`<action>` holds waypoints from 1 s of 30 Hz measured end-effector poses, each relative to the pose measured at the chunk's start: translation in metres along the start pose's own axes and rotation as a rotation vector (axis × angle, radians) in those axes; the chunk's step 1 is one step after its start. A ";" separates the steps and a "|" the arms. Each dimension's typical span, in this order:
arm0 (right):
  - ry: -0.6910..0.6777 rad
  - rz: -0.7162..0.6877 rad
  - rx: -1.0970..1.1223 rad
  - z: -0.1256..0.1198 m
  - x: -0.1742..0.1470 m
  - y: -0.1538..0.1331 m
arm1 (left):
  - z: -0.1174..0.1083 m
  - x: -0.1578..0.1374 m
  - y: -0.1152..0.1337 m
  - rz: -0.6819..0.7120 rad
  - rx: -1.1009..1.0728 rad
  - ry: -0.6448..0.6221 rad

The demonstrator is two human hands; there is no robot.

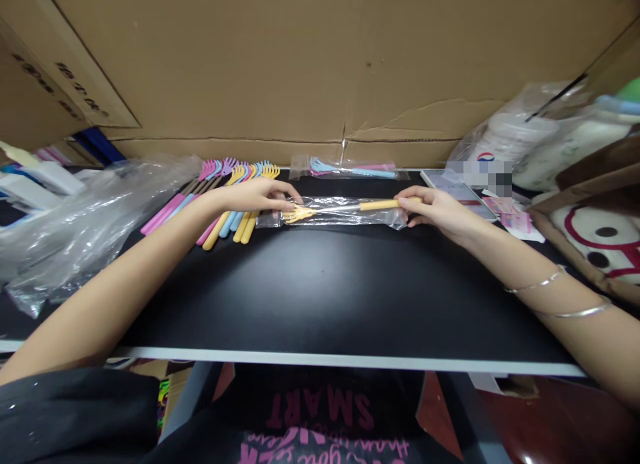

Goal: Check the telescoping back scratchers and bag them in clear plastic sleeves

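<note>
A yellow back scratcher (305,213) with a claw head lies across the black table (320,291), mostly inside a clear plastic sleeve (340,211). My left hand (257,194) pinches the sleeve's left end by the claw. My right hand (435,207) grips the yellow handle at the sleeve's right end.
A row of pink, blue and yellow scratchers (225,201) lies left of the sleeve. A bagged set (350,167) rests by the cardboard wall (320,71). Crumpled plastic bags (75,231) sit at left; a phone (457,191), paper slips and a cardboard box (590,237) at right.
</note>
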State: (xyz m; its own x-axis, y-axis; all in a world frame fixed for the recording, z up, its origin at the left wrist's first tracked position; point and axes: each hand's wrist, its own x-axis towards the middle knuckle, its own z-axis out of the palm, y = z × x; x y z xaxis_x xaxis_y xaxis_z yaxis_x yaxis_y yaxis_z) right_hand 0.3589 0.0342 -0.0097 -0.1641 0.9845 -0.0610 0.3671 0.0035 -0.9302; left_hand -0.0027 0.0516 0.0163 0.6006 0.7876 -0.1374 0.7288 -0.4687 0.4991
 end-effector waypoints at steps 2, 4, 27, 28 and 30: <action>0.010 0.001 0.019 -0.001 0.002 0.002 | -0.001 0.000 -0.001 -0.019 -0.082 0.018; 0.023 0.009 0.057 -0.002 0.004 0.004 | -0.002 0.000 -0.001 -0.030 -0.149 0.050; 0.440 0.066 -0.013 -0.010 0.124 -0.018 | -0.029 0.095 -0.043 -0.250 -0.378 0.648; 0.458 0.064 -0.048 -0.007 0.129 -0.014 | -0.028 0.099 -0.047 -0.252 -0.335 0.635; 0.502 0.048 -0.126 -0.004 0.136 -0.006 | -0.026 0.103 -0.054 -0.226 -0.258 0.588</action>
State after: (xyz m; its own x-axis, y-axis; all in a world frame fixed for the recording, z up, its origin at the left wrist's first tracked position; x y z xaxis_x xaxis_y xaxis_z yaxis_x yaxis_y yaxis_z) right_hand 0.3378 0.1686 -0.0113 0.3037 0.9467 0.1072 0.4755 -0.0531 -0.8781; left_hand 0.0111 0.1680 -0.0027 0.1105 0.9757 0.1894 0.6699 -0.2139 0.7109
